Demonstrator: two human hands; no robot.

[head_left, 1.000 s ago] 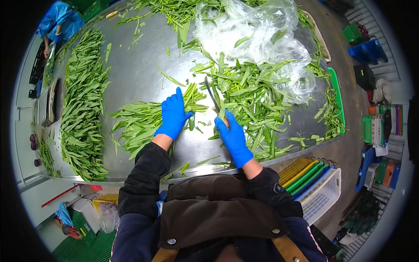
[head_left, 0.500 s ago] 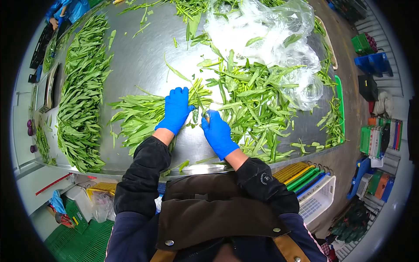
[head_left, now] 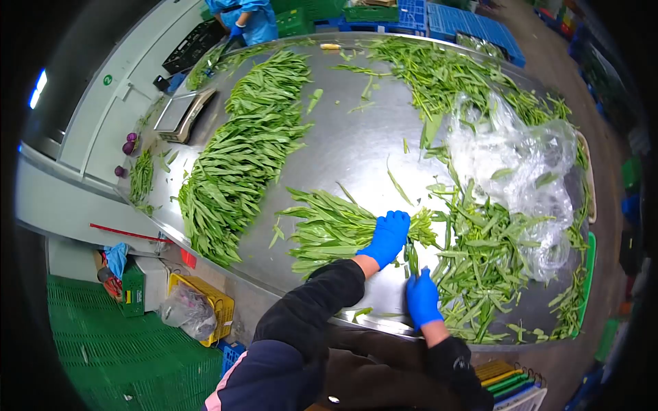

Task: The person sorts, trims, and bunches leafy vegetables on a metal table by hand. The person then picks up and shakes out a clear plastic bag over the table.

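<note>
Nearest, at the edge of the metal table (head_left: 343, 127), the right hand (head_left: 423, 299) in its blue glove hangs with its fingers drawn together, pointing up toward the cut greens; how tightly they curl, and whether they grip anything, I cannot tell from this angle. Just beyond and to its left, the left hand (head_left: 387, 241), also gloved in blue, is wrapped around a bundle of leafy greens (head_left: 327, 225), fingers closed over the stems. The bundle lies flat under that palm: its leaves fan out to the left of the fingers, its stem ends poke out just past the knuckles on the right, above the right hand and apart from it. Right of both hands spreads a loose pile of greens (head_left: 480, 257), with crumpled clear plastic (head_left: 514, 161) lying on its far side. To the left runs a long row of greens (head_left: 243, 157), then a scale (head_left: 179, 113). At the far edge lies another heap of greens (head_left: 428, 75), and at far left stands a person in blue (head_left: 257, 22).
</note>
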